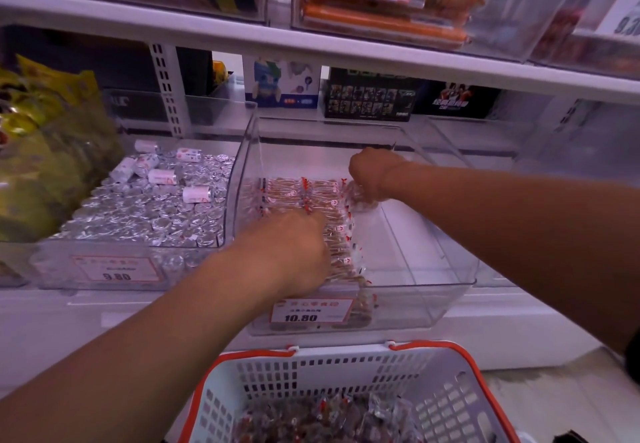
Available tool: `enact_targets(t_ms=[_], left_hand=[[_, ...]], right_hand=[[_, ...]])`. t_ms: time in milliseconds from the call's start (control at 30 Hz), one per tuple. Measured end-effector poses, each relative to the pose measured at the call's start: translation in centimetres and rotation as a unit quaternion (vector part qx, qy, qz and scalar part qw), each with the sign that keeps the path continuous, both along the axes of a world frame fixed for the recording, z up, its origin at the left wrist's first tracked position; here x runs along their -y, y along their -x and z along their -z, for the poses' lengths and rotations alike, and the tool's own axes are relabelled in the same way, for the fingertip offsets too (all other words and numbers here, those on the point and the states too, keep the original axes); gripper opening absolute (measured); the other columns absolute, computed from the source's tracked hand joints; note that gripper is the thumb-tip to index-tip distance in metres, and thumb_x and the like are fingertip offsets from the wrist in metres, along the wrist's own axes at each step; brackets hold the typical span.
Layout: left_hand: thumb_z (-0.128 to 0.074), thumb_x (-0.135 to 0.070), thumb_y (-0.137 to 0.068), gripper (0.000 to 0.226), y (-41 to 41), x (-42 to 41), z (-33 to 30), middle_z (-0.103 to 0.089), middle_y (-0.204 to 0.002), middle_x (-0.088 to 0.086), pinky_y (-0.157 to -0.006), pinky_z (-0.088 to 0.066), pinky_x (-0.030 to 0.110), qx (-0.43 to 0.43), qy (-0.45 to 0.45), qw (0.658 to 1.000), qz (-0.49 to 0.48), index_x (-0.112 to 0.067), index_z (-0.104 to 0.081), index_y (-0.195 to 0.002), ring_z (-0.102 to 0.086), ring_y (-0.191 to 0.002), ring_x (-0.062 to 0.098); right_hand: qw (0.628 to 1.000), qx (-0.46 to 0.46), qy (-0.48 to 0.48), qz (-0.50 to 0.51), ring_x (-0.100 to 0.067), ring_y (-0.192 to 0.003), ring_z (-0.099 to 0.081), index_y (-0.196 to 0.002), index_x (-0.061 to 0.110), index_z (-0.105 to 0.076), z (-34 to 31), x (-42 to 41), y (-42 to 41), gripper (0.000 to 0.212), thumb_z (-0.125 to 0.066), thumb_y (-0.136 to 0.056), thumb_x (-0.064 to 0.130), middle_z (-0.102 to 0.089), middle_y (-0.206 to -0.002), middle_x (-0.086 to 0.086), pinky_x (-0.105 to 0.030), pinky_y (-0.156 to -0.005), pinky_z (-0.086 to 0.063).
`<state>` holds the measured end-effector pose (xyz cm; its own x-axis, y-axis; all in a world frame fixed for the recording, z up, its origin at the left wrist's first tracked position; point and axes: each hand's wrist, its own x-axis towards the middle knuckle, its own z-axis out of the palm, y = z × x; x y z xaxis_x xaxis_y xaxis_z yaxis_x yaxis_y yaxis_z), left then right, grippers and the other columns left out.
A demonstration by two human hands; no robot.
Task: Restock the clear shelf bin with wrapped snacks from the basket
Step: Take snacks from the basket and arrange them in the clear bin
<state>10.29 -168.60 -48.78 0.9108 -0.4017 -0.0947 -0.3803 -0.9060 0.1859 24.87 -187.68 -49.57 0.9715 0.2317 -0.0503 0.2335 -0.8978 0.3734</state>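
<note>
The clear shelf bin [433, 269] stands on the lower shelf with a 10.80 price tag [311, 311] on its front. Rows of wrapped snacks [294, 193] with red-and-clear wrappers fill its left half; the right half is bare. My left hand [298, 252] reaches into the bin and rests on the snacks near the front, fingers hidden. My right hand [370, 175] is further back in the bin, fingers curled round a wrapped snack [356, 196] at the edge of the rows. Below, the white basket [450, 390] with orange rim holds several more wrapped snacks [329, 418].
To the left a second clear bin [104, 269] holds several silver foil-wrapped sweets, tagged 9.80. Yellow-green bags [45, 151] lie at far left. An upper shelf [311, 47] with more bins hangs overhead. Boxed toys [370, 96] stand behind.
</note>
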Motion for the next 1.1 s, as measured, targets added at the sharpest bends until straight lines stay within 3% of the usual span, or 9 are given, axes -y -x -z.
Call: enact_targets(t_ms=[400, 533, 633, 700, 767, 833, 933, 1033, 1100], left_hand=[[-0.048, -0.025, -0.092, 0.012, 0.4, -0.3, -0.2, -0.066, -0.105, 0.012, -0.082, -0.054, 0.046, 0.081, 0.066, 0.994, 0.006, -0.017, -0.054, -0.099, -0.061, -0.095, 0.035], [-0.045, -0.024, -0.094, 0.017, 2.0, -0.6, -1.1, -0.068, -0.091, 0.009, -0.075, -0.054, 0.043, 0.142, 0.107, 0.983, 0.040, -0.017, -0.060, -0.097, -0.064, -0.086, 0.033], [-0.047, -0.030, -0.096, 0.022, 4.4, -0.7, -1.1, -0.063, -0.074, 0.004, -0.061, -0.049, 0.037, 0.269, 0.155, 0.945, 0.102, -0.020, -0.052, -0.077, -0.062, -0.068, 0.029], [-0.052, -0.028, -0.094, 0.025, 6.7, -0.4, 0.1, -0.060, -0.067, 0.003, -0.052, -0.046, 0.034, 0.352, 0.191, 0.902, 0.164, -0.021, -0.051, -0.071, -0.059, -0.060, 0.028], [-0.056, -0.023, -0.093, 0.025, 8.8, 0.1, 2.9, -0.057, -0.065, 0.003, -0.051, -0.044, 0.035, 0.380, 0.209, 0.865, 0.253, -0.017, -0.057, -0.069, -0.055, -0.059, 0.025], [-0.060, -0.022, -0.091, 0.022, 10.0, 0.2, 6.8, -0.055, -0.068, 0.005, -0.051, -0.043, 0.036, 0.347, 0.164, 0.868, 0.316, -0.015, -0.059, -0.070, -0.055, -0.062, 0.025], [-0.055, -0.038, -0.093, 0.021, 10.1, -1.0, 13.6, -0.062, -0.096, 0.004, -0.063, -0.048, 0.035, 0.119, -0.003, 0.962, 0.245, -0.018, -0.061, -0.094, -0.064, -0.085, 0.027], [-0.059, -0.047, -0.091, 0.048, 11.1, -2.3, 21.7, -0.057, -0.131, 0.009, -0.089, -0.051, 0.039, -0.174, -0.088, 0.979, 0.067, -0.019, -0.052, -0.130, -0.060, -0.112, 0.030], [-0.066, -0.045, -0.089, 0.069, 13.4, -2.4, 27.1, -0.053, -0.138, 0.012, -0.094, -0.050, 0.038, -0.310, -0.031, 0.949, -0.056, -0.016, -0.040, -0.146, -0.057, -0.116, 0.031]], right_hand=[[0.999, 0.020, -0.027, 0.002, -0.029, -0.095, -0.063, -0.113, 0.011, -0.061, -3.4, -0.5, 3.2, 0.042, -0.081, -0.076, 0.017, -0.063, -0.111, -0.011, -0.035, -0.078, -0.054], [0.993, 0.070, -0.091, -0.019, -0.031, -0.100, -0.062, -0.111, 0.017, -0.064, -6.1, -1.3, 8.7, 0.028, -0.072, -0.084, 0.020, -0.065, -0.111, -0.007, -0.039, -0.082, -0.053], [0.920, 0.268, -0.264, -0.114, -0.019, -0.073, -0.062, -0.091, 0.023, -0.066, -4.7, -0.3, 15.7, 0.007, -0.065, -0.088, 0.029, -0.066, -0.078, 0.003, -0.030, -0.064, -0.048], [0.812, 0.407, -0.390, -0.151, -0.008, -0.055, -0.048, -0.078, 0.022, -0.061, -0.9, 0.8, 21.1, 0.016, -0.061, -0.092, 0.030, -0.052, -0.056, 0.007, -0.026, -0.054, -0.036], [0.765, 0.432, -0.471, -0.080, -0.011, -0.051, -0.042, -0.069, 0.019, -0.056, 5.2, 2.0, 25.0, 0.027, -0.058, -0.094, 0.030, -0.043, -0.052, 0.007, -0.024, -0.053, -0.029], [0.805, 0.325, -0.496, 0.027, -0.014, -0.050, -0.048, -0.065, 0.016, -0.056, 12.6, 2.5, 26.9, 0.032, -0.058, -0.093, 0.032, -0.043, -0.052, 0.008, -0.029, -0.052, -0.033], [0.874, -0.069, -0.450, 0.168, -0.023, -0.077, -0.067, -0.084, 0.018, -0.066, 22.5, 2.9, 29.5, 0.020, -0.069, -0.086, 0.037, -0.069, -0.076, -0.005, -0.029, -0.069, -0.049], [0.835, -0.355, -0.366, 0.205, -0.025, -0.116, -0.058, -0.129, 0.014, -0.054, 29.5, 3.0, 33.4, 0.070, -0.079, -0.073, 0.045, -0.062, -0.126, -0.014, -0.024, -0.095, -0.044], [0.798, -0.394, -0.382, 0.249, -0.027, -0.121, -0.055, -0.143, 0.009, -0.037, 32.1, 2.4, 35.3, 0.103, -0.080, -0.060, 0.054, -0.056, -0.133, -0.017, -0.036, -0.101, -0.046]])
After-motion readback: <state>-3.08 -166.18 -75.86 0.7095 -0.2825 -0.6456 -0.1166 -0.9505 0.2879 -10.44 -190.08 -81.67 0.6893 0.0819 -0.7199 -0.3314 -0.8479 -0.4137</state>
